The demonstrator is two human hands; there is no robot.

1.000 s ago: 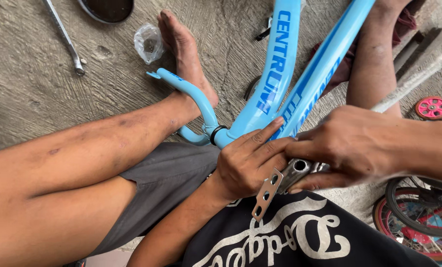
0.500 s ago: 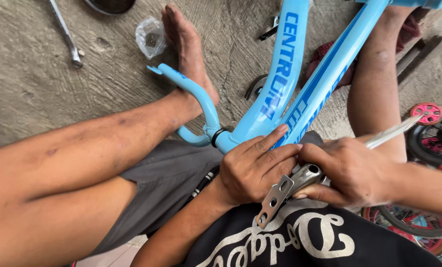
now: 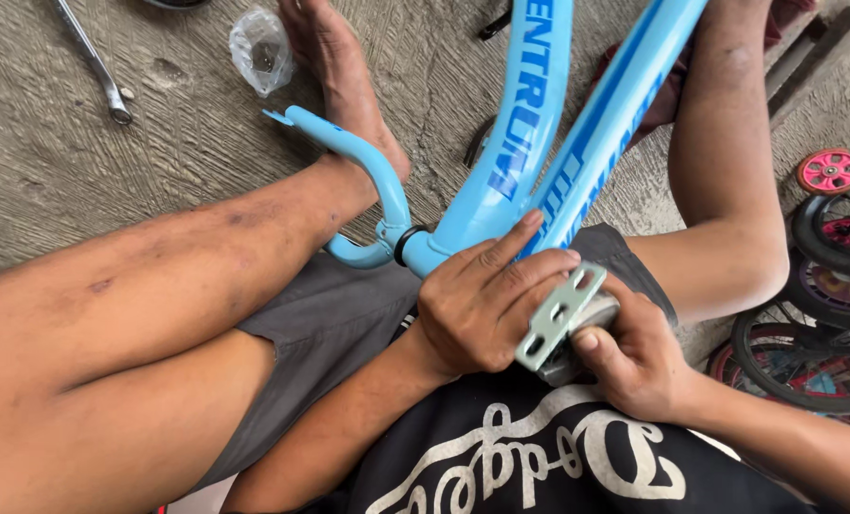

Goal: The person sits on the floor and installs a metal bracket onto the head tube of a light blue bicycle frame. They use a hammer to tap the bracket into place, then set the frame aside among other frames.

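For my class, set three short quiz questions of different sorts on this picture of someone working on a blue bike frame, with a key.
1. True or false: the left hand rests on the blue bike frame.
2. What lies on the concrete floor at the top left? A) a hammer B) a spanner C) a saw
3. Fill in: the flat metal bracket with holes sits between the left hand and the ____ hand.

Key
1. True; its fingers lie on the tubes.
2. B, the spanner, with a clear plastic bag further right.
3. Right; the right hand grips a metal part under the bracket.
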